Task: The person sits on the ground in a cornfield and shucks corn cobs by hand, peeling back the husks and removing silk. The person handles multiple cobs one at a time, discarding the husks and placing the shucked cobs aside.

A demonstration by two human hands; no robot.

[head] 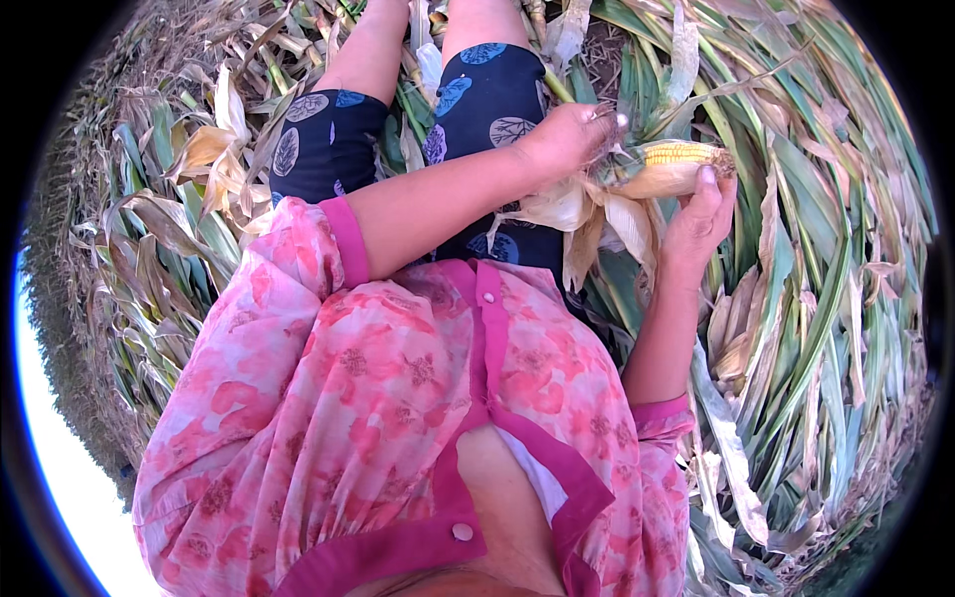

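Note:
My left hand (574,138) reaches across from the left, its fingers closed on a tuft of brownish corn silk (603,148). A small pale tip shows at those fingertips; what it is I cannot tell. My right hand (705,213) grips the outer end of an ear of corn (683,154), thumb on the near side. Yellow kernels lie bare along its upper side, while pale husk (656,183) still wraps the lower side. Loose dry husk leaves (627,220) hang below the ear, beside my dark patterned shorts (492,89).
Cut corn stalks and leaves (813,298) lie thickly along my right side. More leaves (164,276) cover the ground on my left, with a dry opened husk (220,153) among them. My bare legs (365,52) stretch out ahead between stalks.

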